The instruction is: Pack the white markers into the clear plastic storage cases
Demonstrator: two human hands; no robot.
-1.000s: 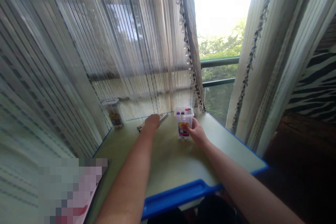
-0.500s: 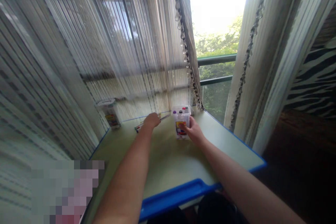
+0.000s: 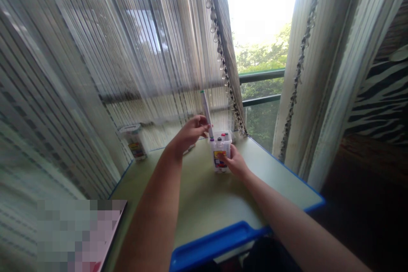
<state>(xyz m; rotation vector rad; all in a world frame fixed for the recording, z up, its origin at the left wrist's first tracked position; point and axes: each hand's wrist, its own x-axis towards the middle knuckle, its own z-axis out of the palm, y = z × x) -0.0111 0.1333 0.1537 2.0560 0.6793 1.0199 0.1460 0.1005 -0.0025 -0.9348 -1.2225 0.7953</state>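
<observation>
A slim white marker (image 3: 206,110) with a green end stands nearly upright, leaning left, in the fingers of my left hand (image 3: 193,131). Its lower end is at the rim of a clear plastic tub (image 3: 219,166) with a colourful label; whether the tip is inside cannot be told. Several markers with purple, black and red tops stand in this tub. My right hand (image 3: 237,162) grips the tub from its right side, thumb across the label. Behind my left wrist, a few loose markers (image 3: 189,150) show in part on the table.
The pale table (image 3: 204,204) has a blue edge and a blue tray (image 3: 213,242) at its near side. A second clear tub (image 3: 137,146) with a label stands at the back left. String curtains (image 3: 153,72) hang close behind the table, and a railing (image 3: 263,75) shows through the window.
My left hand has risen from the loose markers on the table and moved right to the tub, now with a marker upright in it. The right hand keeps its grip on the tub.
</observation>
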